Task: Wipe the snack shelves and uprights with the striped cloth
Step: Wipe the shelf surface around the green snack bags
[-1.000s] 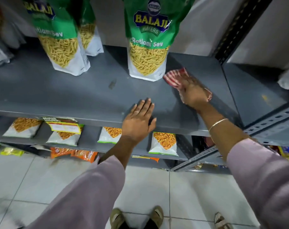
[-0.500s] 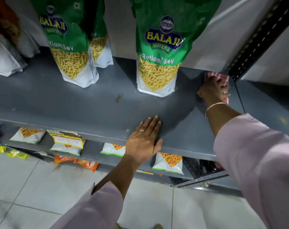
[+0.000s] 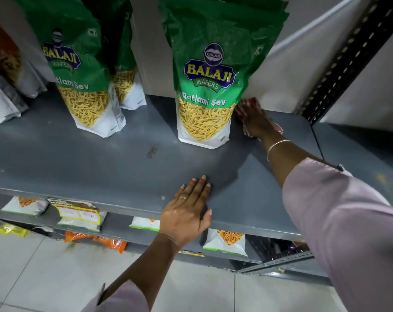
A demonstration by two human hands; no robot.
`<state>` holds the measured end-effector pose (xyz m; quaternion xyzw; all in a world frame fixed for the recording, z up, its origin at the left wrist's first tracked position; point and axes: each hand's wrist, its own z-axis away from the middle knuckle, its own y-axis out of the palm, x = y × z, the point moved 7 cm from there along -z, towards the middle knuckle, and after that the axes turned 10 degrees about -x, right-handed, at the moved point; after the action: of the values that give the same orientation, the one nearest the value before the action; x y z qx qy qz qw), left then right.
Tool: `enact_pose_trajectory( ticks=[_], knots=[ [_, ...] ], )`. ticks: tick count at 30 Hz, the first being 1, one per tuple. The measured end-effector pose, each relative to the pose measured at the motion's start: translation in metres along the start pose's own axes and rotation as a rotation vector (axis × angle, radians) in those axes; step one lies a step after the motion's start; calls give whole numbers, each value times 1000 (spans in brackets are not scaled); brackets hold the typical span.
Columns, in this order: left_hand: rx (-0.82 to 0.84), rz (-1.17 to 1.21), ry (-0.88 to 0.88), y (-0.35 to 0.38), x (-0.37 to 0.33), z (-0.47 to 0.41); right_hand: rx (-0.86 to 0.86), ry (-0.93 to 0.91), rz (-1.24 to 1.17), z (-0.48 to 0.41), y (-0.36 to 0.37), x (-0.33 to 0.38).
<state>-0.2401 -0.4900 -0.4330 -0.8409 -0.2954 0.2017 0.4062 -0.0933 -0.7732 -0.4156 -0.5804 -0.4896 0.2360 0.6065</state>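
The grey metal shelf (image 3: 78, 158) runs across the view. My right hand (image 3: 257, 123) presses the red-and-white striped cloth (image 3: 249, 104) flat on the shelf at its back, just right of a green Balaji Ratlami Sev bag (image 3: 211, 77). Most of the cloth is hidden under the hand; its edges show at the fingertips and by the wrist. My left hand (image 3: 186, 212) lies flat on the shelf's front edge, fingers spread, holding nothing. A black perforated upright (image 3: 348, 57) rises at the back right.
Two more green sev bags (image 3: 78, 70) stand on the shelf to the left, with white packs (image 3: 2, 102) at the far left. A small smudge (image 3: 152, 150) marks the shelf. A lower shelf (image 3: 114, 224) holds small snack packets. Tiled floor (image 3: 45, 278) lies below.
My right hand slid the cloth from the middle of the shelf's right part to the back corner, then left along the back wall toward the sev bag. The left hand stayed on the front edge.
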Motion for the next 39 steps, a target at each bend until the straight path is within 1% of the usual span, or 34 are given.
enact_pose_trajectory(
  ticks=[1, 5, 7, 9, 11, 17, 21, 23, 26, 29, 32, 34, 35, 37, 39],
  knots=[
    [6, 3, -4, 0, 0, 0, -29, 72, 9, -2, -3, -17],
    [-18, -7, -4, -3, 0, 0, 12, 428, 97, 16, -16, -78],
    [-23, -13, -9, -3, 0, 0, -19, 579, 123, 35, -22, -89],
    [-3, -6, -15, -3, 0, 0, -53, 676, 134, 53, -30, -93],
    [15, 4, -18, -3, 0, -1, -60, 720, 136, 73, -36, -94],
    [63, 8, -10, 1, 0, 0, -37, 720, 166, 129, -43, -86],
    [86, 6, -14, 2, 0, 0, -91, 733, 148, 163, -49, -78],
    [89, 1, -15, 1, 0, 0, -77, 734, 156, 180, -50, -77],
    [57, 22, -15, -1, 0, 1, -68, 712, 147, 202, -51, -76],
    [29, 28, -7, -2, 0, 2, -66, 747, 144, 225, -56, -76],
    [27, 45, -15, -2, 0, 1, -127, 774, 144, 246, -59, -73],
    [34, 45, -19, -3, 0, 2, -212, 713, 181, 257, -63, -62],
    [43, 44, -18, -4, -1, 2, -231, 645, 214, 262, -64, -50],
    [67, 37, -20, -5, -2, 3, -174, 468, 249, 270, -58, -14],
    [88, 31, -26, -7, -3, 2, -43, 278, 235, 274, -54, 22]
  ],
)
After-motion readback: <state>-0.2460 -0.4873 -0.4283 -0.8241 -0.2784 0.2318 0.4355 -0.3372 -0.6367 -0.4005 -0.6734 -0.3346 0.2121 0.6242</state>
